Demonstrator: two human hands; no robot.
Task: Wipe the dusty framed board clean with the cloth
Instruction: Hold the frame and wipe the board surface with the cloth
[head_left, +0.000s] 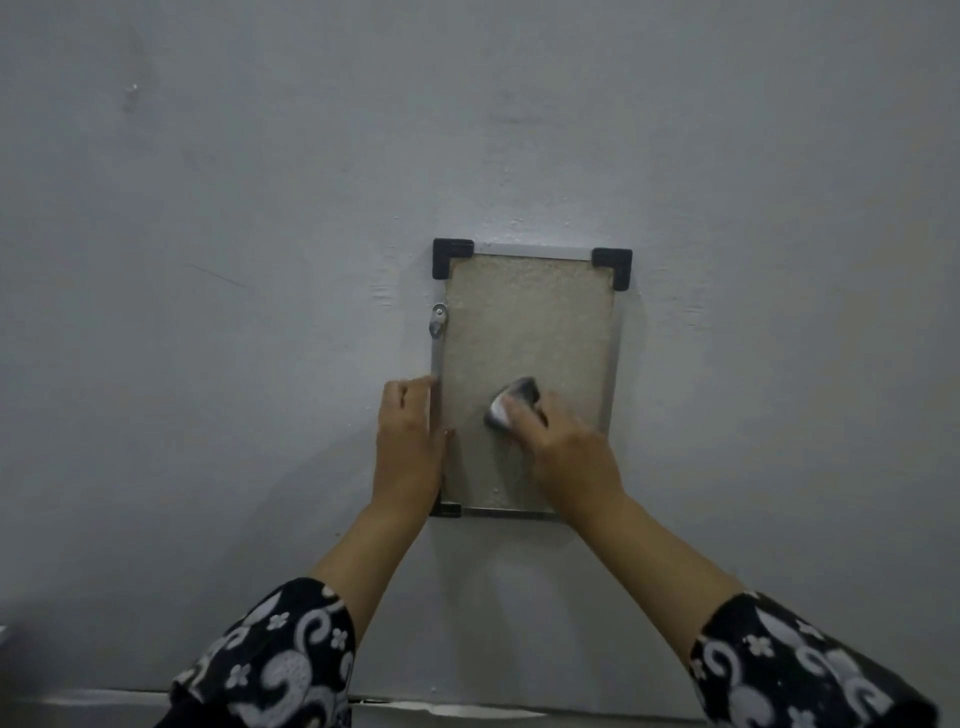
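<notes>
A small upright framed board leans or hangs against a grey wall; its panel is beige and speckled, the frame is silver metal with black plastic corners. My left hand grips the board's left edge near the bottom, thumb on the panel side. My right hand holds a bunched grey and white cloth and presses it on the lower middle of the panel. My right forearm hides the bottom right corner.
A metal hanging bracket with a screw sits on the frame's left side. The grey wall fills the view around the board. A pale strip with a crack runs along the wall's base.
</notes>
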